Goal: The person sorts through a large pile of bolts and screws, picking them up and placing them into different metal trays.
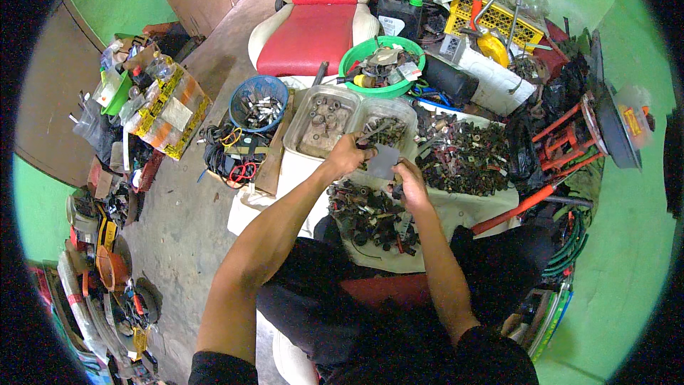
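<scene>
Between my hands is a small flat grey sheet [384,161], with a dull, even surface. My right hand [411,184] pinches its right edge with thumb and fingers. On its other side my left hand [346,156] is closed, the fingertips at the sheet's left edge; a small dark bit shows there, too small to name. Both hands are over the front of a clear plastic tub [409,115] of metal parts. Below them lies a heap of small dark parts [370,217] on a white cloth [456,212].
A second clear tub [288,135] holds round metal pieces. Around it are a blue basket [234,110] of metal parts, a green basin [420,75], tangled cables [231,160] and a wide pile of dark parts [463,153]. Behind stands a red and white seat [310,39]; a red bar [516,210] lies right.
</scene>
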Tool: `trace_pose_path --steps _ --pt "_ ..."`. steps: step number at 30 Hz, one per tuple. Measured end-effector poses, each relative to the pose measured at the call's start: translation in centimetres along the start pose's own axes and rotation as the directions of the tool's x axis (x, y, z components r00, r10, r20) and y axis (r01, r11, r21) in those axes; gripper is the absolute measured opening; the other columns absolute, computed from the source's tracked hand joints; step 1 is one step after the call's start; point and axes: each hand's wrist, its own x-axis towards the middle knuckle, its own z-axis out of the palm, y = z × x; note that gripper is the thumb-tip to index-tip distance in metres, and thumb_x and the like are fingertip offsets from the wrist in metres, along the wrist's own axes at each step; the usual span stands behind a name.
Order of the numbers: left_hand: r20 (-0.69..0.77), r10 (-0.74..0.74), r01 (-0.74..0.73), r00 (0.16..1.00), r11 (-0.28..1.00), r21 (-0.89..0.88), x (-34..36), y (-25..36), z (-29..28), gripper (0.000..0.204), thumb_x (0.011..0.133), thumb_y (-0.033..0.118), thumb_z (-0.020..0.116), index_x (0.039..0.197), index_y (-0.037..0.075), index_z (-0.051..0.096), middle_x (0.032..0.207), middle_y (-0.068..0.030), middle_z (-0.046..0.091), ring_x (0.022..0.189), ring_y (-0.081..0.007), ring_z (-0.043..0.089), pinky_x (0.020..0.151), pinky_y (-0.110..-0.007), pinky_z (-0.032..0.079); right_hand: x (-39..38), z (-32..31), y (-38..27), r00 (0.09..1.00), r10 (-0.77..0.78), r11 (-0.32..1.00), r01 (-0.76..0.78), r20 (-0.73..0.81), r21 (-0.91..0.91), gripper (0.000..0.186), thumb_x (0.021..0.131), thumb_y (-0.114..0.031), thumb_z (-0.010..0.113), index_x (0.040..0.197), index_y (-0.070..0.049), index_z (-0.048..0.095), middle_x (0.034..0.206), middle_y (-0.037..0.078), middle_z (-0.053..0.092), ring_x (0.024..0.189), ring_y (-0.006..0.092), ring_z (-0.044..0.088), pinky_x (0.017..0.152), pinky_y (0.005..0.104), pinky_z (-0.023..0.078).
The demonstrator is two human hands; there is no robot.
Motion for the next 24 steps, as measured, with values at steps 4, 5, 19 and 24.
trace_pose_path --steps 4,5,19,24 --pt "0.086 -0.044 0.044 0.995 0.999 -0.003 -0.4 0.4 -0.9 0.040 0.078 0.026 0.069 0.101 -0.005 0.060 0.088 -0.0153 0.065 0.078 -0.0218 0.062 0.071 -0.034 0.049 -1.5 1.8 -1.0 0.995 0.002 1.000 -0.001 -0.096 0.014 0.038 0.079 -0.023 0.065 0.109 -0.003 0.053 0.095 0.007 0.057 0.074 0.0163 0.054 0.052 0.0303 0.046" --pt "0.065 -0.049 0.043 0.997 0.996 0.081 -0.5 0.9 -0.8 0.045 0.079 0.031 0.066 0.104 -0.005 0.059 0.091 -0.0171 0.065 0.082 -0.0246 0.062 0.074 -0.035 0.048 -1.7 2.0 -1.2 0.989 -0.012 1.000 0.012 -0.145 -0.005 0.041 0.078 -0.024 0.067 0.111 -0.003 0.052 0.097 0.008 0.056 0.075 0.0164 0.054 0.053 0.0304 0.046" --pt "-0.179 0.029 -0.003 0.983 0.990 0.140 1.1 -0.4 -0.4 0.037 0.088 0.032 0.052 0.109 0.001 0.053 0.096 -0.0179 0.061 0.085 -0.0250 0.058 0.079 -0.035 0.044 3.3 0.3 -4.2 0.996 0.076 0.903 -0.049 -0.046 0.427 0.018 0.082 -0.015 0.060 0.096 -0.007 0.054 0.082 0.003 0.055 0.067 0.0161 0.050 0.058 0.0291 0.045" --pt "-0.247 -0.065 0.081 0.967 0.995 0.057 1.4 3.7 -1.7 0.034 0.086 0.030 0.059 0.106 0.002 0.059 0.096 -0.0121 0.062 0.093 -0.0198 0.056 0.086 -0.031 0.041 10.0 1.4 -6.6 0.990 0.124 0.946 -0.140 0.072 0.292 0.021 0.083 -0.017 0.055 0.101 -0.006 0.053 0.087 0.007 0.056 0.075 0.0198 0.053 0.063 0.0336 0.048"
